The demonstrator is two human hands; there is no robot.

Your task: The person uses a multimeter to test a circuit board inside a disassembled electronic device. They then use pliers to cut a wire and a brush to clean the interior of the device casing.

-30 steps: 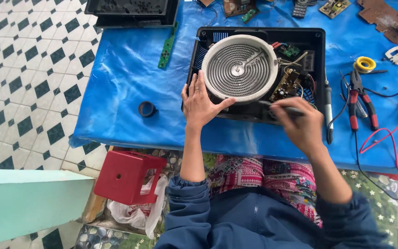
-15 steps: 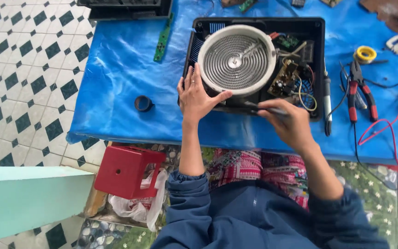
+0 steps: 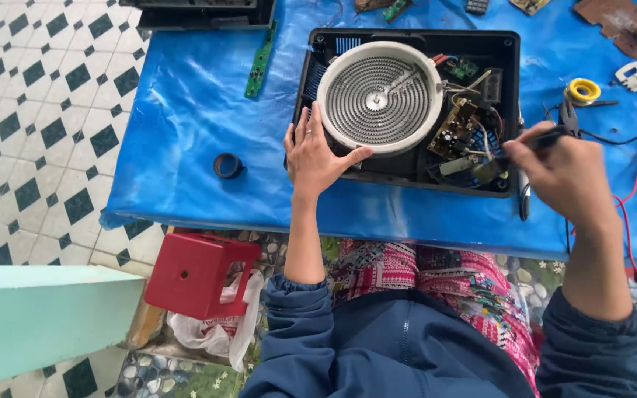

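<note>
Round white coiled heating element [image 3: 379, 97] sits in the opened black cooker housing [image 3: 510, 51] on the blue-covered desk [image 3: 186, 133]. Left hand [image 3: 317, 155], fingers spread, steadies its rim; keep pressure light. Right hand [image 3: 569, 173] pinches a dark slim tool [image 3: 528, 144] near the circuit board [image 3: 457, 129]; approach slowly.

The opened cooker casing [image 3: 410, 173] sat upper centre on the table [image 3: 186, 133] — coil disc [image 3: 380, 98] inside at left, circuit board [image 3: 457, 127] at right — tape roll [image 3: 228, 165] to its left, pliers [image 3: 571, 116] right.
</note>
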